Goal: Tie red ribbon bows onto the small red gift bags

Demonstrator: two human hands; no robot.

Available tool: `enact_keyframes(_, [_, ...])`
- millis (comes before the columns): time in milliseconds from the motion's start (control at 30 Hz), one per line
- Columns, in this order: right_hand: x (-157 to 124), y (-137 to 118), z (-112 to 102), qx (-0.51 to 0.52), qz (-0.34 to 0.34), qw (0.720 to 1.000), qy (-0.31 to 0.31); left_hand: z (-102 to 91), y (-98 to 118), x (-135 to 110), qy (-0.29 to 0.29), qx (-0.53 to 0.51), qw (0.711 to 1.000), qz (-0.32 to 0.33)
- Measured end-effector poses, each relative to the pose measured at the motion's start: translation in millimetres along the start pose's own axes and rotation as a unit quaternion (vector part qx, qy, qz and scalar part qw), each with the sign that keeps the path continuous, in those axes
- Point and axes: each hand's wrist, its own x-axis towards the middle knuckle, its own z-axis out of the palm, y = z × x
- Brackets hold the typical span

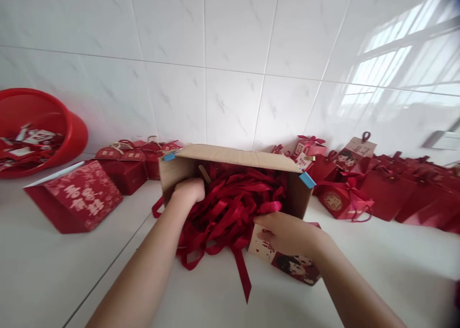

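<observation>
A cardboard box [235, 156] lies on its side with its opening toward me. A tangled heap of red ribbons [230, 208] fills it and spills out onto the white surface. My left hand [190, 190] is bent inside the box's left side, against the ribbons, with its fingertips hidden. At the right edge of the heap, my right hand [287, 232] has its fingers curled, thumb and index finger closed at the ribbons. Beneath that hand lies a cream and red gift bag [296, 266] with cartoon figures, partly covered by it.
Left of the box stand a red gift box with white lettering [82, 198], several smaller red boxes [124, 167] and a tilted red basin [74, 131] holding small packets. On the right are red gift bags [386, 193] and a ribbon-tied box [339, 201]. A tiled wall [233, 98] rises behind.
</observation>
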Motion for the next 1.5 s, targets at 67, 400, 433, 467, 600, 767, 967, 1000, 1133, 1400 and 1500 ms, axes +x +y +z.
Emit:
enact_keyframes(67, [-0.2, -1.5, -3.5, 0.0, 0.008, 1.0, -0.009, -1.6, 0.5, 2.7, -0.002, 0.002, 1.0, -0.001])
enact_keyframes(400, [-21.2, -2.7, -17.2, -0.011, 0.058, 0.998, -0.005, -30.0, -18.1, -39.9, 0.11, -0.056, 0.989, 0.082])
enact_keyframes(433, [-25.7, -0.9, -18.4, -0.003, 0.055, 0.998, 0.009, -32.2, -21.8, -49.8, 0.118, -0.077, 0.985, 0.101])
enact_keyframes(467, [-30.0, 1.2, -19.3, 0.011, 0.046, 0.999, 0.025, -34.0, -25.0, -59.9, 0.121, -0.098, 0.981, 0.118])
enact_keyframes(600, [-45.7, 5.7, -22.1, 0.068, -0.015, 0.993, 0.098, -38.6, -29.8, -96.2, 0.087, -0.16, 0.967, 0.177])
enact_keyframes(767, [-57.2, -9.3, -26.8, 0.127, -0.067, 0.978, 0.153, -41.7, -24.1, -127.1, 0.091, -0.199, 0.921, 0.322])
enact_keyframes(967, [-55.2, -29.0, -22.3, 0.197, -0.061, 0.944, 0.256, -37.4, -12.2, -141.9, 0.157, -0.349, 0.84, 0.386])
enact_keyframes(1000, [-54.2, -30.9, -21.2, 0.207, -0.059, 0.935, 0.281, -36.1, -9.4, -141.9, 0.149, -0.372, 0.835, 0.377])
enact_keyframes(1133, [-50.9, -34.6, -19.0, 0.24, -0.061, 0.901, 0.357, -33.1, 2.6, -136.9, 0.139, -0.412, 0.828, 0.355])
enact_keyframes(1400, [-50.7, -31.5, -18.9, 0.231, -0.049, 0.889, 0.393, -32.1, 21.3, -117.4, 0.154, -0.544, 0.748, 0.348])
enact_keyframes(1500, [-51.0, -30.9, -20.1, 0.214, -0.046, 0.889, 0.402, -31.3, 24.5, -110.8, 0.149, -0.574, 0.736, 0.326])
